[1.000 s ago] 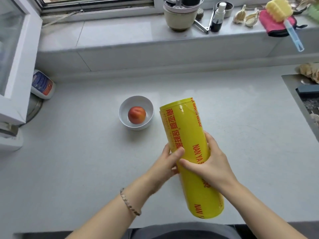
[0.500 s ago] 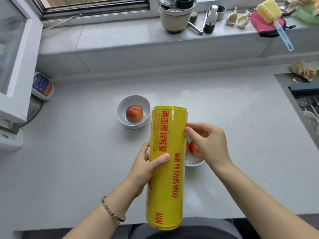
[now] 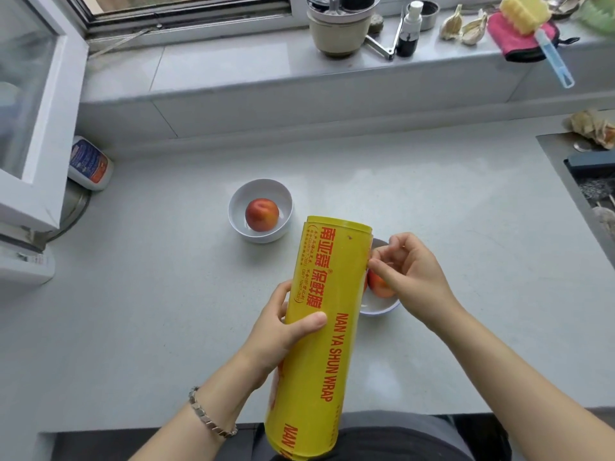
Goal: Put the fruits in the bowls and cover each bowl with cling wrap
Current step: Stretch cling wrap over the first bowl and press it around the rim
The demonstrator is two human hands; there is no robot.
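A big yellow roll of cling wrap (image 3: 324, 327) with red lettering stands almost upright above the counter's front edge. My left hand (image 3: 283, 331) grips its middle, thumb across the front. My right hand (image 3: 412, 277) is at the roll's right edge near the top, thumb and fingertips pinched together there; whether film is between them I cannot tell. A white bowl (image 3: 263, 189) with one red-orange fruit (image 3: 262, 214) sits uncovered beyond the roll. A second white bowl (image 3: 379, 309) with fruit (image 3: 377, 287) lies mostly hidden behind the roll and my right hand.
A white bottle (image 3: 89, 164) lies at the far left by an open window frame. The sill behind holds a pot (image 3: 336, 28), a small spray bottle (image 3: 408, 29), garlic and a sponge brush (image 3: 529, 18). A sink (image 3: 589, 181) sits at the right edge.
The roll went from tilted to nearly upright and shifted left. My right hand came off its front and moved to its upper right edge, uncovering the second bowl.
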